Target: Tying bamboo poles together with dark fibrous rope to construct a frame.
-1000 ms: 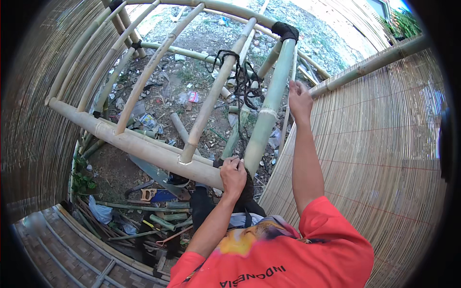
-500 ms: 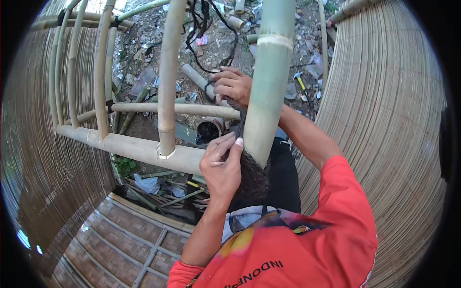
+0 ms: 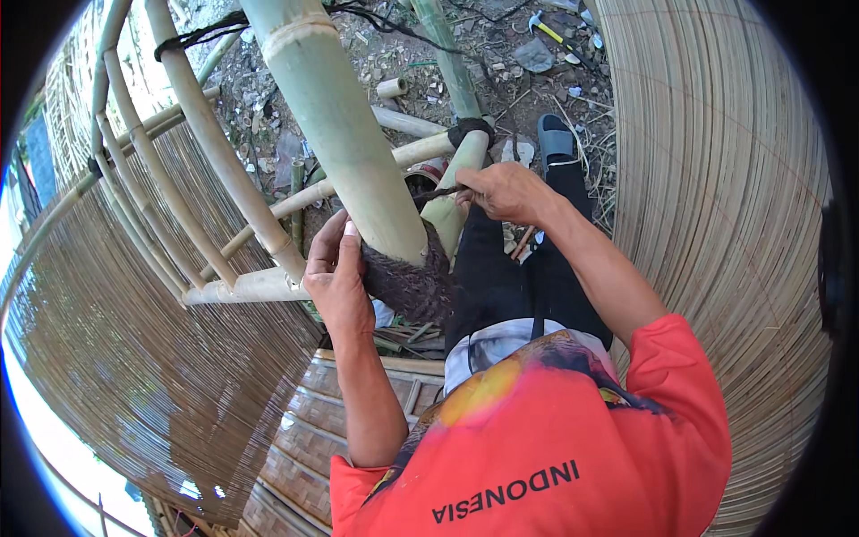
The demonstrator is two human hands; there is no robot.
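A thick pale-green bamboo pole (image 3: 344, 125) slants down in front of me, its lower end wrapped in a dark, hairy fibre binding (image 3: 407, 288). On the left of this joint, my left hand (image 3: 338, 285) is closed against the binding, thumb raised beside the pole. To the right of the pole, my right hand (image 3: 506, 191) pinches a twisted dark fibre rope (image 3: 438, 193). That rope runs straight from my fingers to the pole, and its path behind the pole is hidden.
Thinner bamboo bars (image 3: 215, 134) form a frame at left. Another dark lashing (image 3: 472, 132) binds a farther joint. A slatted screen (image 3: 707, 224) rises at right. A yellow-handled hammer (image 3: 559, 38) lies on the littered ground. Below left is a woven bamboo surface (image 3: 313, 421).
My right hand has come round from behind the pole to its right side, drawing the rope with it. My left hand stays at the joint. The view has shifted.
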